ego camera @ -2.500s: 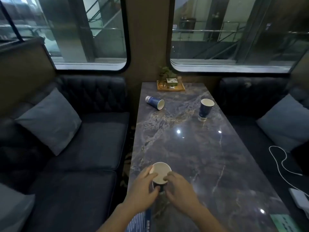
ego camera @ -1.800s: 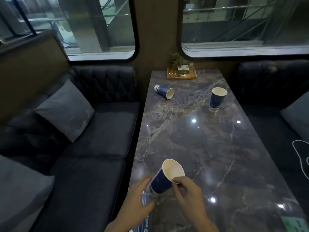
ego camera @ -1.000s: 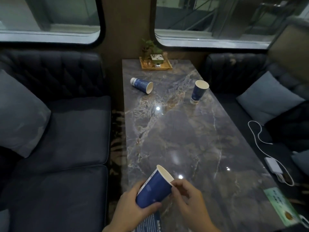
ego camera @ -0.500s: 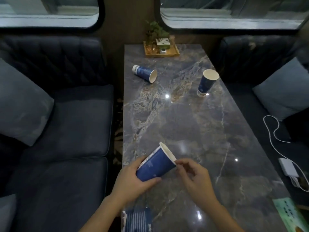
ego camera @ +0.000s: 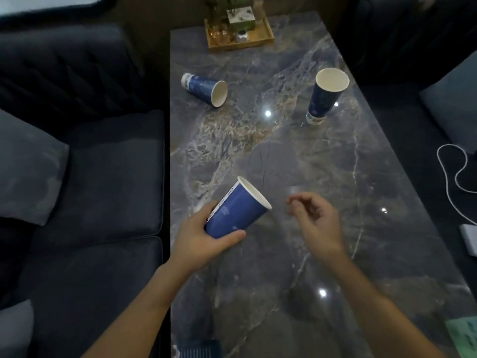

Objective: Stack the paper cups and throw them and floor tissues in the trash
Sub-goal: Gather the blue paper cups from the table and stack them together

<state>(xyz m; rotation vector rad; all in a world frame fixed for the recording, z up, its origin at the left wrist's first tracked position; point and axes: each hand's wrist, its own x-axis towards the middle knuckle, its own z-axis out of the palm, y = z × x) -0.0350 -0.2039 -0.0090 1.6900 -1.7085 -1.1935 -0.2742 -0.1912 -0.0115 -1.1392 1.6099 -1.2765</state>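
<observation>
My left hand (ego camera: 200, 235) grips a blue paper cup (ego camera: 238, 209) by its base, tilted with its white mouth pointing up and to the right, above the near part of the marble table (ego camera: 296, 156). My right hand (ego camera: 316, 223) hovers just right of the cup's rim, fingers loosely curled and empty. A second blue cup (ego camera: 205, 88) lies on its side at the far left of the table. A third blue cup (ego camera: 325, 95) stands upright at the far right. No tissues or trash bin are in view.
A wooden tray (ego camera: 238, 34) with a small plant and jars sits at the table's far end. Dark sofas flank the table, the left sofa (ego camera: 103, 177) with a grey cushion (ego camera: 28, 169). A white cable (ego camera: 454, 177) and charger lie on the right seat.
The cup was lifted from the table and tilted into my left hand. My right hand let go of its rim and moved away to the right. The camera moved closer and tilted down.
</observation>
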